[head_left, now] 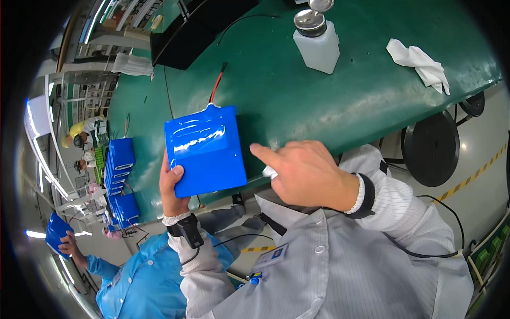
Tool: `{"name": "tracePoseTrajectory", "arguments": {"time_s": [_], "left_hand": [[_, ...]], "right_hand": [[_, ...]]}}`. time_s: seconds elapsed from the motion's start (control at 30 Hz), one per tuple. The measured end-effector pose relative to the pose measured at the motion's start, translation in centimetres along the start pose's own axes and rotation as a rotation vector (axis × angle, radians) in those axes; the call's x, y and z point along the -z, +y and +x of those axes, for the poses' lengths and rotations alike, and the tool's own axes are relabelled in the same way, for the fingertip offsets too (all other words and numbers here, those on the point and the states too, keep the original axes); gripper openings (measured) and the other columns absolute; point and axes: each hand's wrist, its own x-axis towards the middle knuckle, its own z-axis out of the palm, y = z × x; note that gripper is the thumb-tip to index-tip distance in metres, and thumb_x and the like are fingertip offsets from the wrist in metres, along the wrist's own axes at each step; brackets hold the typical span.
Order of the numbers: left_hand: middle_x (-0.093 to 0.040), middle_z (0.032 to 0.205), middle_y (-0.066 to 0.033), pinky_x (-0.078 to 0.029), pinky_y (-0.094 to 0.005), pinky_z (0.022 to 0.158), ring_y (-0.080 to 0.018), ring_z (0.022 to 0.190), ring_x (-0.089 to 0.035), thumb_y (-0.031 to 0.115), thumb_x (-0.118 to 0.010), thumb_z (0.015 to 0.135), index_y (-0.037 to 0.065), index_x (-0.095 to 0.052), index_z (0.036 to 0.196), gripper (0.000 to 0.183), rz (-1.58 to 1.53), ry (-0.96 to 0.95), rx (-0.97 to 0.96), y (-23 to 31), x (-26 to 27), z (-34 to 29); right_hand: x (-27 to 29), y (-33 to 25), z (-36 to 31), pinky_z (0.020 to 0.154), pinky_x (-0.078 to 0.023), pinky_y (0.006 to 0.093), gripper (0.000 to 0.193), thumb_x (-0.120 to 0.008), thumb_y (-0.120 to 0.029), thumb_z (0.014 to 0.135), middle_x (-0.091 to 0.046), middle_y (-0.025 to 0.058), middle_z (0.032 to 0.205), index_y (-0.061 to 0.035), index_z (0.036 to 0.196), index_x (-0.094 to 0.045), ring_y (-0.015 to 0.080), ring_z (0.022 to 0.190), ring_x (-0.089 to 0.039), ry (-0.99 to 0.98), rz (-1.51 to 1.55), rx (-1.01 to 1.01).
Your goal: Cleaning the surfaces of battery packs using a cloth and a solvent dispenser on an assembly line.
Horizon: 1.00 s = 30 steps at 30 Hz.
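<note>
A flat blue shrink-wrapped battery pack is held up over the near edge of the green bench. My left hand grips its lower left corner, thumb on the front face, the other fingers mostly hidden behind. A red and a black lead stick out of its top edge. Just right of the pack, apart from it, is my right hand. Its index finger points toward the pack while the other fingers curl around a small white wipe, mostly hidden in the grip.
On the green bench stand a white pump-top bottle and a crumpled white cloth. A black box sits at the far left. More blue packs line the left side. A blue-clad co-worker holds another pack. Black stools stand right.
</note>
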Motion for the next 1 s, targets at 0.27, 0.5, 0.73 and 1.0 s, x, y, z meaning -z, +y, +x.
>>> {"name": "tracePoseTrajectory", "arguments": {"time_s": [0.27, 0.5, 0.73, 1.0], "left_hand": [[-0.061, 0.132, -0.0199, -0.057, -0.0442, 0.097, -0.032, 0.114, -0.066, 0.032, -0.066, 0.087, -0.003, -0.044, 0.144, 0.07, -0.224, 0.119, 0.113, -3.7, 2.6, -0.5], [-0.06, 0.132, -0.0219, -0.057, -0.0441, 0.097, -0.0328, 0.114, -0.066, 0.032, -0.067, 0.085, -0.003, -0.042, 0.145, 0.074, -0.209, 0.118, 0.116, -3.1, 2.1, -0.6], [-0.058, 0.134, -0.0225, -0.055, -0.0439, 0.099, -0.0331, 0.117, -0.064, 0.032, -0.067, 0.086, -0.003, -0.039, 0.148, 0.076, -0.193, 0.091, 0.117, -2.8, 2.0, -1.0], [-0.058, 0.136, -0.023, -0.056, -0.043, 0.1, -0.0327, 0.119, -0.064, 0.027, -0.068, 0.082, -0.004, -0.036, 0.152, 0.083, -0.224, 0.098, 0.132, -3.2, 1.7, -0.4]], "right_hand": [[-0.2, -0.1, 3.9, 0.05, -0.048, 0.0425, 0.077, -0.069, -0.008, 0.072, -0.065, 0.0115, 0.061, -0.0032, 0.148, -0.053, 0.0303, 0.053, -0.064, -0.145, -0.059, -0.013], [-1.0, -0.3, 3.0, 0.052, -0.048, 0.0423, 0.08, -0.064, -0.007, 0.077, -0.062, 0.0113, 0.061, -0.0121, 0.155, -0.046, 0.0295, 0.055, -0.061, -0.229, -0.106, 0.007], [-0.9, 0.2, 2.7, 0.053, -0.047, 0.0413, 0.079, -0.063, -0.006, 0.077, -0.062, 0.0097, 0.063, -0.0131, 0.154, -0.047, 0.028, 0.057, -0.061, -0.184, -0.17, 0.056], [-0.3, 0.6, 2.5, 0.056, -0.048, 0.0414, 0.077, -0.064, -0.005, 0.078, -0.062, 0.0083, 0.065, -0.013, 0.153, -0.049, 0.0273, 0.059, -0.061, -0.178, -0.244, 0.061]]}}
